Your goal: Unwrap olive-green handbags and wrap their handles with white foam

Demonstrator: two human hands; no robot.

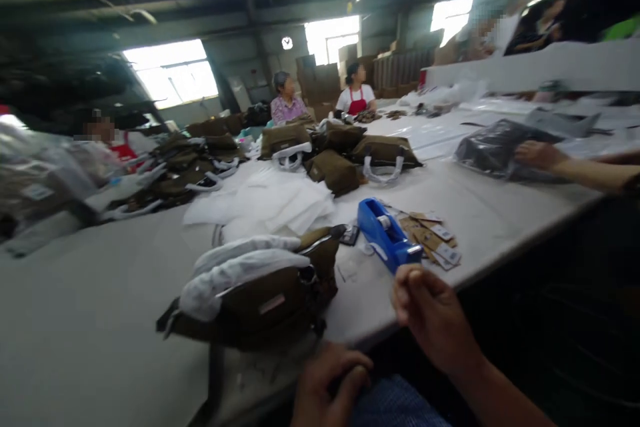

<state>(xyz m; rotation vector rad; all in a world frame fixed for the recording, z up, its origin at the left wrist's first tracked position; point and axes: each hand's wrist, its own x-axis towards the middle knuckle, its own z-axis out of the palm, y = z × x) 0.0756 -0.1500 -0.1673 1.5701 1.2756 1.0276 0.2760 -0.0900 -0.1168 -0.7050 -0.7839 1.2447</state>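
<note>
Blue tape dispenser (pixel 394 241): is placed upright on the desk (pixel 125 287).
Brown bag (pixel 250 312): is laid left of the dispenser and nearer, its handles (pixel 245 272) wrapped in white.
Right hand (pixel 433 317): is held just before the dispenser's near end; the fingers are pinched together, but whether tape is held cannot be told.
Left hand (pixel 330 383): is held lower left of the dispenser; the fingers are curled, their grip blurred.
Tags (pixel 430 238): are spread right beside the dispenser.

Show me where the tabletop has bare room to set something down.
Bare tabletop lies left of the near bag, with another patch between the tags and the dark plastic-wrapped bundle. Crowded: the blue tape dispenser beside the tags, and beyond the white sheets, where brown bags lie close together.
</note>
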